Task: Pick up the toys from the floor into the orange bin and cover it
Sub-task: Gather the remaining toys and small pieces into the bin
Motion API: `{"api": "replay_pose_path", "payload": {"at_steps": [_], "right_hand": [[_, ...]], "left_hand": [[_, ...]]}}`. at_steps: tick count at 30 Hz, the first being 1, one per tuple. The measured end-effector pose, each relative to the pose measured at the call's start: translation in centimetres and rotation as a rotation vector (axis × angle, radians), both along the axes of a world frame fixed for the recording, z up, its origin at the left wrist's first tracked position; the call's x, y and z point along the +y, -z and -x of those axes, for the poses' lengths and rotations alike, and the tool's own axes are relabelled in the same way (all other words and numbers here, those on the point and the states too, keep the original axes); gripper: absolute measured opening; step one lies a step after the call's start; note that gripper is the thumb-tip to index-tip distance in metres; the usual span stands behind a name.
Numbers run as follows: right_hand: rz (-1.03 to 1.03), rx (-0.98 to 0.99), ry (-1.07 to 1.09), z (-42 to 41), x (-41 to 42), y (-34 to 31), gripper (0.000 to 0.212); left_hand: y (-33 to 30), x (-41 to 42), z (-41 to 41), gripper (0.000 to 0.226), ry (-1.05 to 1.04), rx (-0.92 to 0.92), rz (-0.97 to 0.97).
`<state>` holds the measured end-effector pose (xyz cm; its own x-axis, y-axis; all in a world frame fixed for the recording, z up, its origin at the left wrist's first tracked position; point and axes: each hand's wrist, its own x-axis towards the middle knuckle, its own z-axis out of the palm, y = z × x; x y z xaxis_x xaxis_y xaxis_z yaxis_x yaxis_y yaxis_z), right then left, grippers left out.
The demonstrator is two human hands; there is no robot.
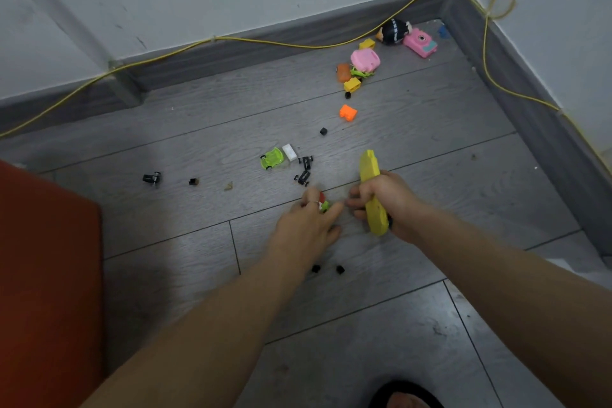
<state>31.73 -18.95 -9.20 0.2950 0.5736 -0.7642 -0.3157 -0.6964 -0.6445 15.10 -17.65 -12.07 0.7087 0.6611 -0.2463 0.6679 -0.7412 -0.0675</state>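
My right hand (385, 200) grips a long yellow toy (371, 169) that stands up off the grey floor. Just left of it, my left hand (306, 225) pinches a small red and green toy (324, 205) low over the floor. Ahead lie a green toy car (272, 158), a white block (290, 152), black wheel parts (304, 169) and an orange block (347, 113). Two small black cubes (328, 269) sit beneath my left wrist. The orange bin (46, 275) fills the left edge.
Near the far corner lie a pink camera toy (420, 42), a pink case (365, 60), a black round figure (394, 31) and yellow blocks (352, 84). A yellow cable (265, 42) runs along the skirting board. My foot (407, 399) shows at the bottom edge.
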Motion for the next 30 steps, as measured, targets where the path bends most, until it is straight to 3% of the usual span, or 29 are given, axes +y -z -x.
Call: {"api": "replay_pose_path", "payload": {"at_steps": [2,10,15,23,30], "right_hand": [[-0.001,0.005,0.013,-0.1,-0.1,0.1,0.042],[0.006,0.044,0.003,1.4,0.4,-0.5,0.048],[-0.006,0.062,0.033,2.1,0.5,-1.0,0.043],[0.01,0.023,0.036,3.2,0.4,-2.1,0.043],[0.0,0.008,0.005,3.8,0.5,-3.0,0.032]], "left_hand": [[0.4,-0.3,0.5,0.051,0.028,-0.1,-0.02],[-1.1,0.4,-0.2,0.033,-0.04,-0.064,0.095],[-0.8,0.6,0.1,0.064,-0.137,-0.087,0.134],[-0.5,-0.4,0.3,0.061,-0.247,-0.12,0.188],[-0.2,2.8,3.1,0.029,-0.446,-0.398,0.304]]}}
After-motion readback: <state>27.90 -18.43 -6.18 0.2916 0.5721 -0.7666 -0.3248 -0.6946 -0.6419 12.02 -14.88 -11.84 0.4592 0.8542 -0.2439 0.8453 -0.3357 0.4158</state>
